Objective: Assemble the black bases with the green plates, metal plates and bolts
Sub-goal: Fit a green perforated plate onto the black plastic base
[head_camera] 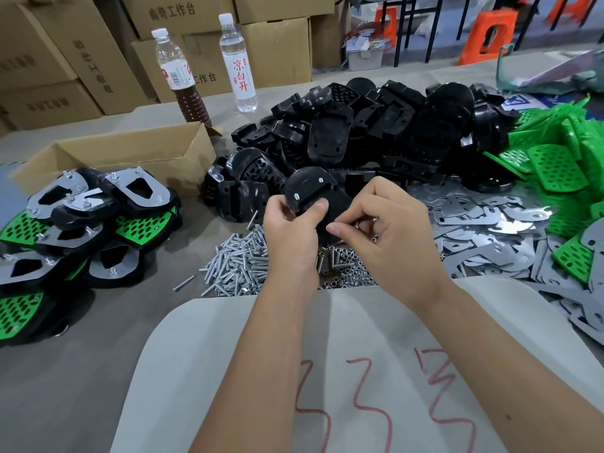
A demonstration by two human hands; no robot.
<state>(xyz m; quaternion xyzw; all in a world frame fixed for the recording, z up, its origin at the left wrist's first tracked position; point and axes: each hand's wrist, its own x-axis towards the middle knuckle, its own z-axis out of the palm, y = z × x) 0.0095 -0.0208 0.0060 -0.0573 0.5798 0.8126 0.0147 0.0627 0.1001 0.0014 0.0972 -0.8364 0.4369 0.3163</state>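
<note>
My left hand (291, 230) grips a black base (309, 188) held up over the middle of the table, thumb on its lower edge. Two bolt ends show through the base. My right hand (385, 230) is at the base's right side, fingers curled and pinching small bolts or nuts against it. Under both hands lies a heap of silver bolts (235, 259) and small nuts (349, 273). Loose black bases (376, 125) are piled behind, metal plates (483, 230) spread to the right, and green plates (555, 165) are stacked at the far right.
Finished assemblies (81, 230) in black, green and metal are heaped at the left. An open cardboard box (130, 155) stands behind them, with two bottles (238, 60) and stacked cartons farther back. A white sheet (228, 371) with red marks covers the near table edge.
</note>
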